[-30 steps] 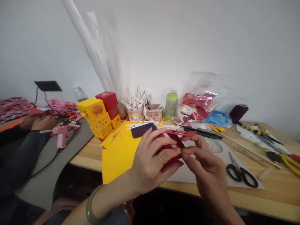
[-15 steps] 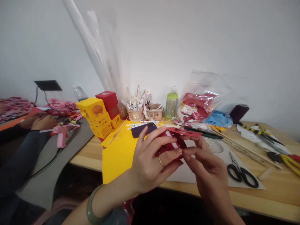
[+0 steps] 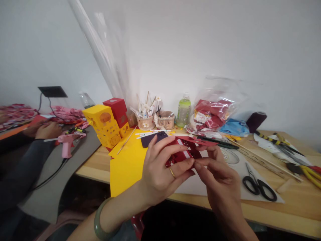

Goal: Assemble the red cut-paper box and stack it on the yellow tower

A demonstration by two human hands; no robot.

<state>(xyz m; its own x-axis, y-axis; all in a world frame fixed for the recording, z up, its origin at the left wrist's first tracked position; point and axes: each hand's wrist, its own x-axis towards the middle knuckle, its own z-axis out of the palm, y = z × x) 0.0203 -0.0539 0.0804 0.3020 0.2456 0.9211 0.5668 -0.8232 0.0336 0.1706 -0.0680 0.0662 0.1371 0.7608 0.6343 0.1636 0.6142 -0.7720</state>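
Between my hands is a red cut-paper box (image 3: 197,140) with openwork sides, one flap raised and a white strip along an edge. My left hand (image 3: 160,174) wraps its fingers round the near left side of it. Thumb and fingers of my right hand (image 3: 220,180) pinch its lower right corner, close to my left fingertips. Much of the box is hidden behind my fingers. Below and behind it lie yellow card (image 3: 127,177), white paper (image 3: 200,187) and a dark phone-like object (image 3: 148,140).
Yellow paper boxes (image 3: 105,125) and a red box (image 3: 116,110) stand left of centre. Scissors (image 3: 258,187), a ruler (image 3: 263,164) and pliers (image 3: 278,140) lie right. Behind are pen baskets (image 3: 145,123), a green bottle (image 3: 184,110) and a plastic bag (image 3: 213,113). A co-worker's hands (image 3: 48,130) are near a pink glue gun (image 3: 66,145).
The raised red flap and the box have tilted slightly, showing more of the openwork inside. My right fingers have shifted a little left along the corner.
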